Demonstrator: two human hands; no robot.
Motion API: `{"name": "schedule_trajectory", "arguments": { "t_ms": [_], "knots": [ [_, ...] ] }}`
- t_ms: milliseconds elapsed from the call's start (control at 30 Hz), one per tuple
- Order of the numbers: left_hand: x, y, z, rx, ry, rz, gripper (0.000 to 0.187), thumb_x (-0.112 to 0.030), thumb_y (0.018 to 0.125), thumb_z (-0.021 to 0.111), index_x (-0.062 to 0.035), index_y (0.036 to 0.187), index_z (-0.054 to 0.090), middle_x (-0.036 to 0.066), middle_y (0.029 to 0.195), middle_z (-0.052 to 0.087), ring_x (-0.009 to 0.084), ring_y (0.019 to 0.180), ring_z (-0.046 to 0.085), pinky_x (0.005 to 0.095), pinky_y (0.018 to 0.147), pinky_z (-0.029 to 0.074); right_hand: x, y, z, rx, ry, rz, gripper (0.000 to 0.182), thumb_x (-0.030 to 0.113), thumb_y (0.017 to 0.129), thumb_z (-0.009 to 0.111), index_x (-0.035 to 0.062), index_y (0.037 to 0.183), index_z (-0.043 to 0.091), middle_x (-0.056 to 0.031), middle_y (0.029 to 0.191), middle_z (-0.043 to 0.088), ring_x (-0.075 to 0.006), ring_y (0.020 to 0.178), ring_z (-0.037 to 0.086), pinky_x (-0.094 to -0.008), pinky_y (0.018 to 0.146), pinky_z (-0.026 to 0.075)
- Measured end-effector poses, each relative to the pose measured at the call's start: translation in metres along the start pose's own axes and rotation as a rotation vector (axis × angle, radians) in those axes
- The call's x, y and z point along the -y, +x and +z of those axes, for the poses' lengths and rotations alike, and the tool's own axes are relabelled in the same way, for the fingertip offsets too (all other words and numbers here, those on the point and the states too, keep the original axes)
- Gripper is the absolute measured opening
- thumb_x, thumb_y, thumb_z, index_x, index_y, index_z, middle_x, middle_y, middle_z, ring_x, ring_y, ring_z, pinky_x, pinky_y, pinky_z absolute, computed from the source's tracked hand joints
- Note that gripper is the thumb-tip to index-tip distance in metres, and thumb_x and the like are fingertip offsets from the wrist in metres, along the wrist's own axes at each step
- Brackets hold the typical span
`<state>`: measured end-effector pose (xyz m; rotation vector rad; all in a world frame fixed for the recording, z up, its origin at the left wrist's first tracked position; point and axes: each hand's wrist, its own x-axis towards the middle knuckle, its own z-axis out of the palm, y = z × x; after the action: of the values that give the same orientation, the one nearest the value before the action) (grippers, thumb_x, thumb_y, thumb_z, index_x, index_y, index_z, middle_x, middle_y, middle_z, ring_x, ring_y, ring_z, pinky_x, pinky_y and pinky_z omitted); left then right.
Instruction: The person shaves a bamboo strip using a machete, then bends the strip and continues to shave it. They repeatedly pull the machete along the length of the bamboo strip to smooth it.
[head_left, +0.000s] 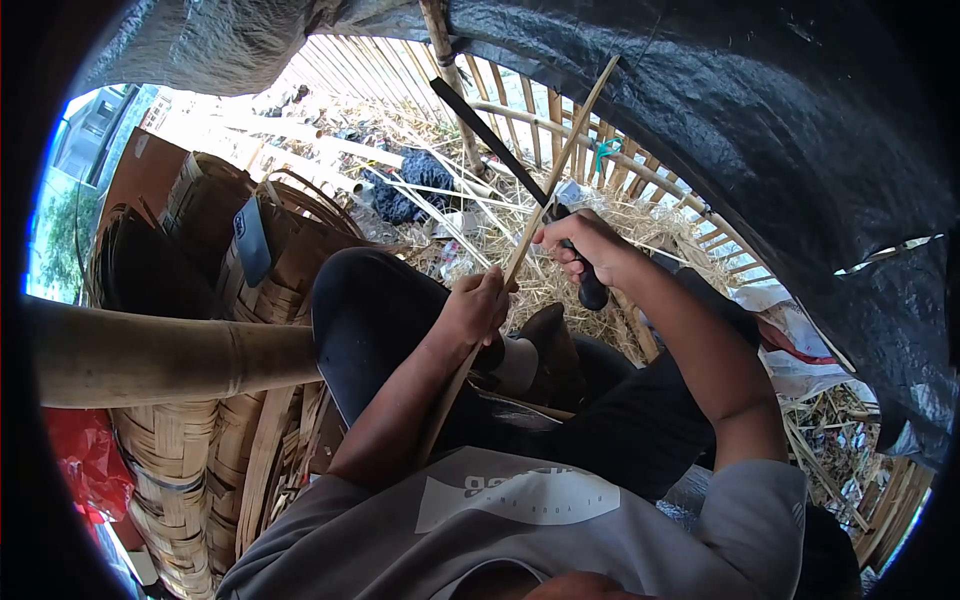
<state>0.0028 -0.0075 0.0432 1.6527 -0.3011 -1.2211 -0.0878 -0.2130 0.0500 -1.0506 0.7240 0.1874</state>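
My left hand (474, 306) is closed around a long, pale bamboo strip (581, 118), which slants from beside my left forearm up toward the fence. In my right hand (588, 248) is the black handle of a long knife (488, 132), its dark, narrow blade pointing up and to the left. Blade and strip cross just above my right fist, where the knife appears to touch the bamboo. The rounded end of the handle shows below my fingers. Both hands are above my bent legs, the left one lower on the strip.
Woven bamboo baskets (175, 440) stand at my left, with a thick bamboo pole (180, 355) crossing in front of them. A blue phone-like object (252, 242) rests on a basket. Straw and bamboo scraps (600, 310) cover the ground. A slatted fence (530, 120) and black sheeting (760, 120) lie beyond.
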Motion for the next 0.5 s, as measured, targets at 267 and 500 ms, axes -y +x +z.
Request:
{"name": "schedule_trajectory", "arguments": {
  "t_ms": [267,500],
  "knots": [
    [0.004,0.004,-0.005,0.046,0.126,0.063,0.051,-0.039,0.108,0.028,0.0025,0.100,0.056,0.002,0.051,0.044,0.0129,0.031,0.038,0.0258,0.032,0.032,-0.004,-0.001,0.022,-0.043,0.099,0.025,0.032,0.036,0.087,0.074,0.0099,0.087,0.056,0.0080,0.052,0.037,-0.0057,0.040,0.033,-0.0263,0.043,0.033],
    [-0.004,-0.010,0.001,0.128,0.092,-0.115,0.062,-0.053,0.105,0.023,-0.0008,0.099,0.056,0.002,0.054,0.047,0.0148,0.034,0.049,0.0261,0.032,0.042,0.006,0.021,-0.004,-0.064,0.174,-0.040,0.023,0.025,0.087,0.071,0.0084,0.087,0.055,0.0091,0.052,0.035,-0.0041,0.041,0.032,-0.0257,0.043,0.034]
  ]
}}
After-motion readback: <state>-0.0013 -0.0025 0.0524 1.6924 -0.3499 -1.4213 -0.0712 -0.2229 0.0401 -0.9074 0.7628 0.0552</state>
